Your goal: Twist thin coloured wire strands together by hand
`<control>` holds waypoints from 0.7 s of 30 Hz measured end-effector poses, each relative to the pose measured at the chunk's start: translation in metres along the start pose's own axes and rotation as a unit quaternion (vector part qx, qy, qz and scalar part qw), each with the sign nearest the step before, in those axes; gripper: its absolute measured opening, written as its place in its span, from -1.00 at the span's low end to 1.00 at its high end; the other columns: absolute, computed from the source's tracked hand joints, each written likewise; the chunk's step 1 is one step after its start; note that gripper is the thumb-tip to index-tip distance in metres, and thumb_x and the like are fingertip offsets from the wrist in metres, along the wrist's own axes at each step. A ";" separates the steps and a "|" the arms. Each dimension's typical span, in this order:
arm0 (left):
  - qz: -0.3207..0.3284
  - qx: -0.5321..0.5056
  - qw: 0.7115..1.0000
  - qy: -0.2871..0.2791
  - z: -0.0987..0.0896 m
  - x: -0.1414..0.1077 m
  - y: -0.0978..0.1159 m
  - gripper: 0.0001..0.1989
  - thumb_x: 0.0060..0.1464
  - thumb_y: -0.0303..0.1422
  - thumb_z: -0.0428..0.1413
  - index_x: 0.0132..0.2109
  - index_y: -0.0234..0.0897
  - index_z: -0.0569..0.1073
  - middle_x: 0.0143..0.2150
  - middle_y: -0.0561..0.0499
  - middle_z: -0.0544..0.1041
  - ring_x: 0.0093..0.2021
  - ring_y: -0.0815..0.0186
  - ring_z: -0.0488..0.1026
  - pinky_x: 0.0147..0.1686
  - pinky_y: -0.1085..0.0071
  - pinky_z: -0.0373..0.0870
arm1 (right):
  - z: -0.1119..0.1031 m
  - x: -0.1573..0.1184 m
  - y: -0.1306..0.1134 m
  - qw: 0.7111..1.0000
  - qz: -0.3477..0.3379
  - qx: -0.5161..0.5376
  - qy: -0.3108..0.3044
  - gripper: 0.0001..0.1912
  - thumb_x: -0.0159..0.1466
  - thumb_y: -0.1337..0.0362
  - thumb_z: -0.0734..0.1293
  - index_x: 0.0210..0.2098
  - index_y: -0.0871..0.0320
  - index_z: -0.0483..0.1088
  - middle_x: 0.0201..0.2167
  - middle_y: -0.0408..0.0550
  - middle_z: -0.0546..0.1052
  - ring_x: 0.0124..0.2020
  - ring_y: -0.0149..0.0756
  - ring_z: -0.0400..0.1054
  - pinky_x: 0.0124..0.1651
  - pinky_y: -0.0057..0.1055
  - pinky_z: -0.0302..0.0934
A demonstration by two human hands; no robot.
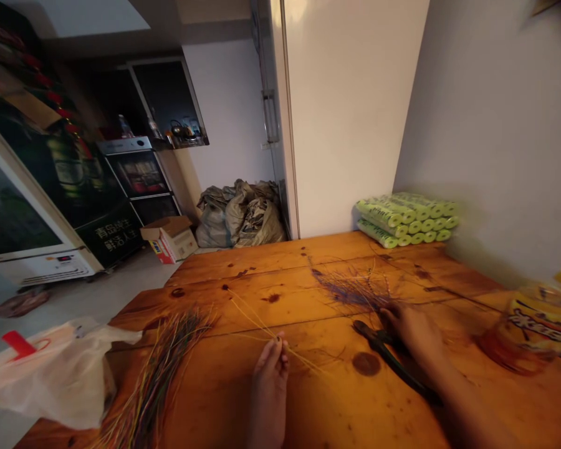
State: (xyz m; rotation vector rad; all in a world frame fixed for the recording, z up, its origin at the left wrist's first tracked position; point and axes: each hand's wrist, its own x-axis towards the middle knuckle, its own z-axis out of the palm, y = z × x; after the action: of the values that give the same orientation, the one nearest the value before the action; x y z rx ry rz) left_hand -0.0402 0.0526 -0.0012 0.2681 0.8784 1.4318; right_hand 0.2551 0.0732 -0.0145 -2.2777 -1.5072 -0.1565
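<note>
Thin yellow wires (252, 313) are pinched between the thumb and fingers of my left hand (273, 358), low over the wooden table (318, 399). My right hand (414, 330) reaches to the near right edge of a tangled pile of purple and blue wires (350, 290); its fingertips are dark and blurred, and what they hold is hard to make out. Dark-handled pliers (397, 365) lie beside and partly under that hand. To the left of my left hand, a long bundle of multicoloured wires (161, 368) rests on the table.
A plastic bag (56, 368) sits at the left edge. On the right is a yellow-capped jar (533, 324). Green rolls (406, 218) are stacked at the table's back right. Beyond the table are a cardboard box (171, 240), grey sacks (240, 215) and a glass-door fridge (23, 206).
</note>
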 end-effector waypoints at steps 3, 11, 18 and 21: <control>-0.001 0.003 1.000 -0.001 -0.002 0.001 -0.002 -0.81 -0.07 -0.63 0.11 -0.33 -0.33 0.56 -0.25 -0.06 0.57 -0.43 0.49 0.47 -0.46 0.65 0.39 | -0.002 -0.003 -0.005 0.997 -0.003 -0.061 -0.045 -0.74 0.24 0.21 0.16 -0.29 0.12 0.45 -0.36 0.05 0.53 -0.34 -0.16 0.40 -0.40 -0.40 0.09; -0.011 0.014 1.000 0.005 0.001 -0.002 -0.001 -0.85 -0.09 -0.59 0.15 -0.33 -0.33 0.55 -0.30 -0.05 0.57 -0.46 0.50 0.46 -0.47 0.65 0.37 | -0.006 -0.002 -0.008 0.999 0.024 -0.040 -0.011 -0.69 0.25 0.16 0.11 -0.34 0.13 0.44 -0.40 0.08 0.52 -0.30 -0.11 0.40 -0.40 -0.36 0.09; -0.024 0.026 0.999 -0.005 0.003 -0.004 0.000 -0.85 -0.12 -0.54 0.21 -0.30 -0.34 0.56 -0.38 0.00 0.54 -0.49 0.53 0.41 -0.48 0.66 0.33 | 0.002 -0.003 -0.008 0.994 -0.016 -0.108 -0.012 -0.73 0.23 0.19 0.16 -0.36 0.14 0.46 -0.34 0.14 0.52 -0.25 -0.02 0.38 -0.31 -0.24 0.13; -0.023 0.033 0.999 -0.008 0.002 -0.004 -0.001 -0.83 -0.15 -0.51 0.24 -0.30 -0.33 0.56 -0.40 0.02 0.52 -0.52 0.55 0.38 -0.49 0.67 0.32 | -0.001 -0.003 -0.011 0.994 0.001 -0.105 -0.013 -0.71 0.23 0.18 0.14 -0.35 0.14 0.45 -0.39 0.14 0.52 -0.27 0.00 0.38 -0.31 -0.21 0.12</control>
State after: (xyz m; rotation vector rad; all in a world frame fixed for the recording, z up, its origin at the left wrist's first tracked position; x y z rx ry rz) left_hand -0.0383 0.0497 0.0009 0.3064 0.9138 1.3590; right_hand 0.2440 0.0742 -0.0117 -2.4524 -1.5676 -0.3003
